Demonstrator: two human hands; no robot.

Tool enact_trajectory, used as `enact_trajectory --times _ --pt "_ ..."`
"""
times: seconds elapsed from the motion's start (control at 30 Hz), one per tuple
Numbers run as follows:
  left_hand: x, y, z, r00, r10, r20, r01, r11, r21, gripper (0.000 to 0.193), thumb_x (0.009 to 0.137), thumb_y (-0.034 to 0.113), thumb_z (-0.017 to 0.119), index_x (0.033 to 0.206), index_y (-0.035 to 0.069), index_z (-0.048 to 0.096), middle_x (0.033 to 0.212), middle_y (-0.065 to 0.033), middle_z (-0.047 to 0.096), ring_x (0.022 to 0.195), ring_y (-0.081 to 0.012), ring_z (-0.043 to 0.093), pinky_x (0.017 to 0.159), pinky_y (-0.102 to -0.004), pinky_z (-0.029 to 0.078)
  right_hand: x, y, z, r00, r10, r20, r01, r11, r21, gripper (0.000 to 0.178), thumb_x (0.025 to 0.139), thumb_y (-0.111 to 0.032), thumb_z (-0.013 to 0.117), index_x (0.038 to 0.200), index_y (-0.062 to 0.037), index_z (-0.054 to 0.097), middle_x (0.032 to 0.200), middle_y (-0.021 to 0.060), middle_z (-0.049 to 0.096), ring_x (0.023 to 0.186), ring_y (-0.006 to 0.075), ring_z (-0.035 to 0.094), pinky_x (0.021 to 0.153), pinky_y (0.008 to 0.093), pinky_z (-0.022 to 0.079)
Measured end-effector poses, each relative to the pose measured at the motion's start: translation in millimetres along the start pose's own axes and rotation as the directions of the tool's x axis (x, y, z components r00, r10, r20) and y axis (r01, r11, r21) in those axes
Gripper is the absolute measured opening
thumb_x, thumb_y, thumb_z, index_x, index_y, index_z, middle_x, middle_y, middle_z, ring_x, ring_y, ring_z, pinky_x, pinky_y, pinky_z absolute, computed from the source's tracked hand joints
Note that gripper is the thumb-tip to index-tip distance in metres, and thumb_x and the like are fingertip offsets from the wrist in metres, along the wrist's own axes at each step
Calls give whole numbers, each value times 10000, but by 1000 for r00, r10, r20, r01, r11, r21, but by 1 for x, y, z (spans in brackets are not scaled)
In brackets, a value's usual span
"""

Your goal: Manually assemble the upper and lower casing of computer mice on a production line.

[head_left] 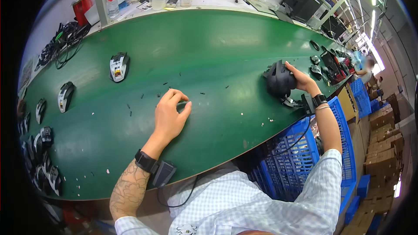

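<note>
My left hand [171, 112] is low over the green table, its fingers curled and the thumb and forefinger tips close together. Whatever they may pinch is too small to make out. Several tiny black plastic pieces [165, 83] lie scattered just beyond that hand. On the right, my right hand [300, 77] grips a bunch of black computer mouse shells [278, 80] from their right side. Below these shells, a shiny dark mouse part [291, 102] shows near my wrist. It is unclear whether that part is held or lies on the table.
Partly assembled mice [118, 67] stand on the left of the green table [187, 35], with more piled at its near left edge. Black mouse parts [316, 72] lie far right. Blue crates [289, 159] are beside me. A shelf [209, 5] with bottles and cups runs behind.
</note>
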State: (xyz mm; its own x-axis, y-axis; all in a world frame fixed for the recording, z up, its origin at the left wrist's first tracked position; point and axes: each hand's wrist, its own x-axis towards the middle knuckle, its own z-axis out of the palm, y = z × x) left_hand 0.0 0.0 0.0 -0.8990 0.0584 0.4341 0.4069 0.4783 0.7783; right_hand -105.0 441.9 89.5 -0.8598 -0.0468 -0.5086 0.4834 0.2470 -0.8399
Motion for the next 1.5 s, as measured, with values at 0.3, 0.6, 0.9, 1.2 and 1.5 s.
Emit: enact_trajectory --times 0.3,0.6,0.9,1.2,1.5 --pt "-2 0 0 999 34 -6 -34 999 -21 130 771 89 615 818 -26 576 865 -98 567 787 -240 573 717 -310 459 6 8 -19 996 65 -61 -75 981 -182 723 855 -642 441 1321 -91 419 1191 105 555 1096 215 527 962 444 395" --pt "0 1 1 999 32 13 -31 999 -25 101 758 69 620 805 -13 582 869 -99 571 820 -255 594 733 -325 469 -52 16 -65 966 -47 -254 -41 943 -332 860 833 -687 415 1350 -1 371 1382 127 391 1213 287 418 994 459 345" --pt "0 6 -1 998 58 30 -58 998 -5 89 769 25 586 805 -46 548 860 -105 544 789 -250 547 727 -308 434 -201 111 -181 660 -327 -677 -399 611 -684 489 809 -468 644 956 -3 672 789 51 664 672 154 601 614 286 485" --pt "-3 9 -8 997 -29 66 29 1000 4 73 794 8 564 822 -53 536 871 -100 536 823 -213 549 791 -291 445 -231 235 -208 605 -85 -792 -657 507 -557 768 709 -569 658 1164 43 564 1165 253 569 1117 343 541 952 367 417" --pt "0 3 -6 997 -78 23 77 996 47 95 802 60 555 869 -7 542 889 -61 550 809 -175 531 736 -285 382 -203 270 -245 489 -19 -872 -681 617 -395 884 744 -616 597 1286 64 436 1258 265 498 1192 339 480 990 377 379"
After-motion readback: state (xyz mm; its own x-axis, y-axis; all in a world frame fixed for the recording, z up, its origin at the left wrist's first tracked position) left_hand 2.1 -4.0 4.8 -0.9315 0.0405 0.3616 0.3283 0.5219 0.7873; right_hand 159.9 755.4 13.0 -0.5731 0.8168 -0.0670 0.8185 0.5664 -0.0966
